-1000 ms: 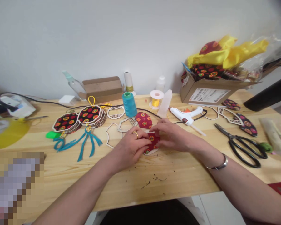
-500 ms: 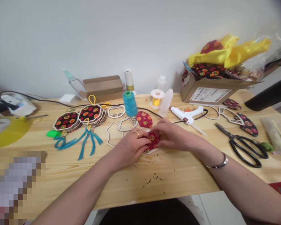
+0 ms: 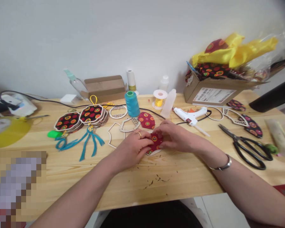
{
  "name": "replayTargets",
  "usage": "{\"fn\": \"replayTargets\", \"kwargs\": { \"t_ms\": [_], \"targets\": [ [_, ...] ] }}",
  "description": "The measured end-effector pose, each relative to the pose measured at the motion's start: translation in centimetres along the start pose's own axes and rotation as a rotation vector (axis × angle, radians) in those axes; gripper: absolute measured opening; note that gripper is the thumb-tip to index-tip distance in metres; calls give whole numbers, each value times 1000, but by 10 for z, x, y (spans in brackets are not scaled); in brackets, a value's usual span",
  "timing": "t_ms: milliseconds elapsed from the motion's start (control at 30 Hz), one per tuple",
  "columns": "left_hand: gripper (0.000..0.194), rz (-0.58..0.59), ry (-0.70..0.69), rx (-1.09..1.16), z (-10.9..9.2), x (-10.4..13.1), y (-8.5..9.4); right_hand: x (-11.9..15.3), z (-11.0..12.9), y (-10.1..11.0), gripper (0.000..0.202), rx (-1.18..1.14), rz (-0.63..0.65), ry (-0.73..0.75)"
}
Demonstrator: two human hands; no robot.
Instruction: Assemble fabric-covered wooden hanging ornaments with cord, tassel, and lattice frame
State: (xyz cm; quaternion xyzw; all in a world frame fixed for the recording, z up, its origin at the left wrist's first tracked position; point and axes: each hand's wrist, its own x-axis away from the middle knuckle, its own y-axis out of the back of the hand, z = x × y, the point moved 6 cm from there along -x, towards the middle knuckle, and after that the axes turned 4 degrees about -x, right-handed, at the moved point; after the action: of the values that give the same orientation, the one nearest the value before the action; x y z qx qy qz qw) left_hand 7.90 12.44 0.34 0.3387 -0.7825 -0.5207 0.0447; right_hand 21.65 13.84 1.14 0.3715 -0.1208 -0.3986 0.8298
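A dark red patterned fabric piece (image 3: pixel 156 142) with a pale rim showing at its lower edge lies on the wooden table between my hands. My left hand (image 3: pixel 136 146), with a ring, has its fingers bent onto the piece's left side. On its right side, the fingers of my right hand (image 3: pixel 173 136) pinch the edge. Just behind is a second red patterned piece (image 3: pixel 146 120), flat on the table. Pale cut-out frames (image 3: pixel 129 125) lie behind my left hand, near a teal thread cone (image 3: pixel 132 104).
Black-handled scissors (image 3: pixel 249 147) and a white glue gun (image 3: pixel 190 115) lie to the right. Stacked patterned pieces with teal tassels (image 3: pixel 91 114) are at left. A cardboard box (image 3: pixel 210 91) holding fabric stands at back right; a black cable (image 3: pixel 80 107) crosses the table.
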Motion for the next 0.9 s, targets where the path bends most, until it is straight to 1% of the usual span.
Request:
{"fn": "replayTargets", "kwargs": {
  "t_ms": [200,333,767,900],
  "targets": [
    [22,11,1,-7,0,0,0,1,-2,-1,21,9,2,24],
    [22,11,1,-1,1,1,-1,1,-2,-1,24,20,5,16],
    [22,22,8,-17,0,1,-1,0,-2,-1,21,14,5,14],
    [22,16,3,-24,0,1,-1,1,-2,1,22,-24,8,3]
  ]
}}
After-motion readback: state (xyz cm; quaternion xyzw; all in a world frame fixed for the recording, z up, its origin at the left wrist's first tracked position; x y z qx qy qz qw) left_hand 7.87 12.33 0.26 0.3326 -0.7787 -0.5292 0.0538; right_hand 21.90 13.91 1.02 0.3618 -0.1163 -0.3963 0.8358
